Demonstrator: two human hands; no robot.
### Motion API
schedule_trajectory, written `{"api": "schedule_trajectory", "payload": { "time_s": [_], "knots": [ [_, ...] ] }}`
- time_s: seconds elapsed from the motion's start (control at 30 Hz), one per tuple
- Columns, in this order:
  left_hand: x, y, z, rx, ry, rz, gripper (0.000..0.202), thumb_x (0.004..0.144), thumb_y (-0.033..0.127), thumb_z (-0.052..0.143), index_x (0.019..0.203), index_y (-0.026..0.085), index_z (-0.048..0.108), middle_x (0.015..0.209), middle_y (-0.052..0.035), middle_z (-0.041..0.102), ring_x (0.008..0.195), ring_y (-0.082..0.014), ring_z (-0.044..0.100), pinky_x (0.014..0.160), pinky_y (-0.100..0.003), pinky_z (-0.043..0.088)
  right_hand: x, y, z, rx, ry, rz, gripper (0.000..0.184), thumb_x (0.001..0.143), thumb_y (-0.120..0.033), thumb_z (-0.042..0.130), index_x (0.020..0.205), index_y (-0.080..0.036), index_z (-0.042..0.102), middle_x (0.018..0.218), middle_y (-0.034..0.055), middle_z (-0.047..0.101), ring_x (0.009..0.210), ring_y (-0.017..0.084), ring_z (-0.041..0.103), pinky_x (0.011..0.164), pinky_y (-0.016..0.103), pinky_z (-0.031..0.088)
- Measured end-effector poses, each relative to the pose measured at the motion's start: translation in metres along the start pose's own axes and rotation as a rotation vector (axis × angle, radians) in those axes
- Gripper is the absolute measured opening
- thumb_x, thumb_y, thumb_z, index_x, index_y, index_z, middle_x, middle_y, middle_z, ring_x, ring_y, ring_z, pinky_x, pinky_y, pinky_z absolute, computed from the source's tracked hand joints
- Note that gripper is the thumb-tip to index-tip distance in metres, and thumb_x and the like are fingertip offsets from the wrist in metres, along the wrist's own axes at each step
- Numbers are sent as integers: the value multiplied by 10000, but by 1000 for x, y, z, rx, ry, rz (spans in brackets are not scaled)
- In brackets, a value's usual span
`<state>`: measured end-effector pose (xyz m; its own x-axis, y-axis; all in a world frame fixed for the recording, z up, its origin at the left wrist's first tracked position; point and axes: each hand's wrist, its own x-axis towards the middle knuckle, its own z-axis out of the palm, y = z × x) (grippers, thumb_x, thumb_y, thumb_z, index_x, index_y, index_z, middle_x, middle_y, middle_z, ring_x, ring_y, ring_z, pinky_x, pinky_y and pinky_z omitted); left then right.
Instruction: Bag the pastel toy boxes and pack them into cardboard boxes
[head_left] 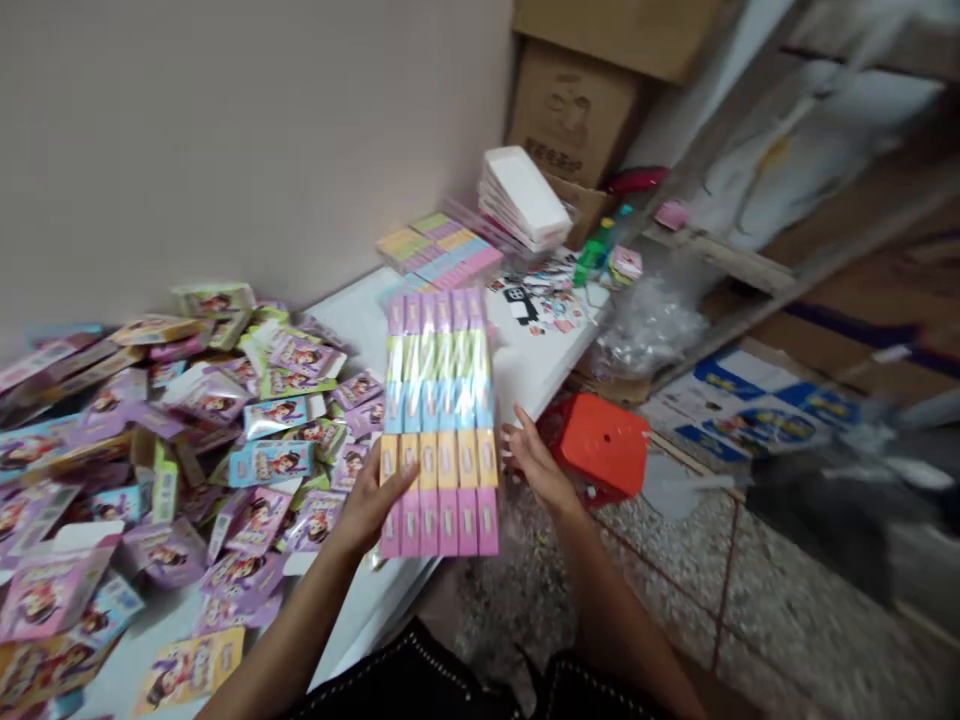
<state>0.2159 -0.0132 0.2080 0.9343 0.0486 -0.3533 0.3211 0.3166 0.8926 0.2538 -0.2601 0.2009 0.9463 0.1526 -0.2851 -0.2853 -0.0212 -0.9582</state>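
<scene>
A long flat pack of pastel-striped packets (pixel 439 425) stands up in front of me, banded in pink, green, blue and yellow. My left hand (pixel 371 505) grips its lower left part, with the thumb across the front. My right hand (pixel 536 465) is open, its fingertips at or very near the pack's right edge. Below the pack lies a heap of pink and purple printed cardboard packets (pixel 225 440), spread over a white table (pixel 352 315). The heap is just to the left of my left hand.
Behind the pack are a stack of white trays (pixel 521 200) and flat pastel sheets (pixel 439 250). An orange-red box (pixel 600 445) sits right of my right hand, above a speckled tile floor (pixel 660 580). Cardboard cartons (pixel 574 110) rise at the back, near a crumpled plastic bag (pixel 645 325).
</scene>
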Motion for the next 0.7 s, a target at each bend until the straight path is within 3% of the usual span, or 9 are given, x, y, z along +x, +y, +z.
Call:
{"api": "schedule_trajectory", "payload": {
  "time_s": [0.07,0.17,0.3,0.43,0.5,0.57,0.63,0.7],
  "knots": [
    [-31,-9,23,140,-215,-56,779,670,458,855,1310,173,516,1190,-141,690,1070,-330,684,915,-417,576,-58,17,-15,202,44,-64,935,808,-756,574,1542,-278,249,1576,84,355,1453,230,352,1191,444,317],
    [-79,-39,81,334,-503,-141,713,711,482,820,1288,171,538,1175,-129,695,1077,-324,677,926,-411,565,-168,41,-39,344,333,-140,851,832,-656,632,1533,-320,285,1597,5,328,1497,212,260,1230,434,251],
    [-171,-99,173,456,-931,-250,685,804,520,733,1349,181,496,1307,-128,637,1219,-319,603,1029,-441,506,-341,67,-70,488,782,-81,807,765,-469,773,1466,-282,418,1444,37,545,1407,280,427,1183,499,341],
    [-262,-166,251,481,-1509,-297,771,923,593,539,1539,222,259,1522,-144,448,1402,-299,441,1152,-474,382,-517,94,-90,917,1107,69,470,798,-429,699,1194,-184,641,1132,95,732,1160,319,647,1026,478,526],
    [-296,-205,283,585,-1698,-181,762,953,601,459,1561,211,216,1555,-153,395,1438,-286,393,1174,-473,345,-593,115,-96,1064,1324,114,376,812,-407,648,1100,-166,671,988,98,762,1039,313,703,954,455,576],
    [-322,-250,311,774,-1813,101,698,971,544,442,1536,163,292,1545,-168,405,1442,-285,381,1187,-467,315,-650,145,-104,1116,1509,127,345,822,-358,615,1103,-166,669,924,85,769,966,292,726,912,430,599],
    [-340,-296,331,964,-1905,436,620,978,467,448,1486,116,385,1528,-179,426,1446,-294,360,1207,-478,261,-687,182,-114,1146,1606,175,330,844,-318,573,1118,-158,662,901,85,770,908,270,738,886,408,608],
    [-349,-338,341,1123,-2007,653,574,991,431,428,1469,113,414,1526,-179,429,1450,-302,345,1217,-517,197,-703,225,-128,1191,1614,265,308,858,-291,543,1102,-143,660,872,100,767,844,257,743,860,396,610]
  ]
}}
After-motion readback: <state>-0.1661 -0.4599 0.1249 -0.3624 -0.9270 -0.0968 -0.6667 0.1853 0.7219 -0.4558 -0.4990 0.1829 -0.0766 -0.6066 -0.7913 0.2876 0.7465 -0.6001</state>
